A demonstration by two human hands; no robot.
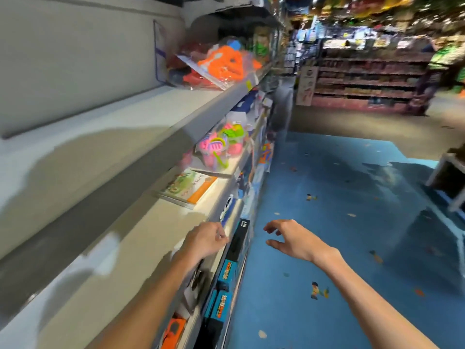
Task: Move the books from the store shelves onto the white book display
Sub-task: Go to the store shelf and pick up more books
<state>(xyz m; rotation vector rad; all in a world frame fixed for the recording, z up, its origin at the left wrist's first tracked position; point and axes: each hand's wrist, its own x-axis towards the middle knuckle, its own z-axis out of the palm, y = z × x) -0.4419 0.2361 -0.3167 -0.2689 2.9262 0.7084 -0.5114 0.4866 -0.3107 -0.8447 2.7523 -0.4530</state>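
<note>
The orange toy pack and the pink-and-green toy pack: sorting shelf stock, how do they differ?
The orange plastic toy pack sits on the upper shelf; the pink-and-green plastic toy pack sits one shelf lower. The orange one tilts over the shelf's front edge; the pink-and-green one stands further back. Both are in clear wrapping.

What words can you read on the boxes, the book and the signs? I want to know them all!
None can be read.
Book cover: print blurred.
Blue boxes: orange lettering blurred.
Black box: white letters too small.
White sign: blurred.
</note>
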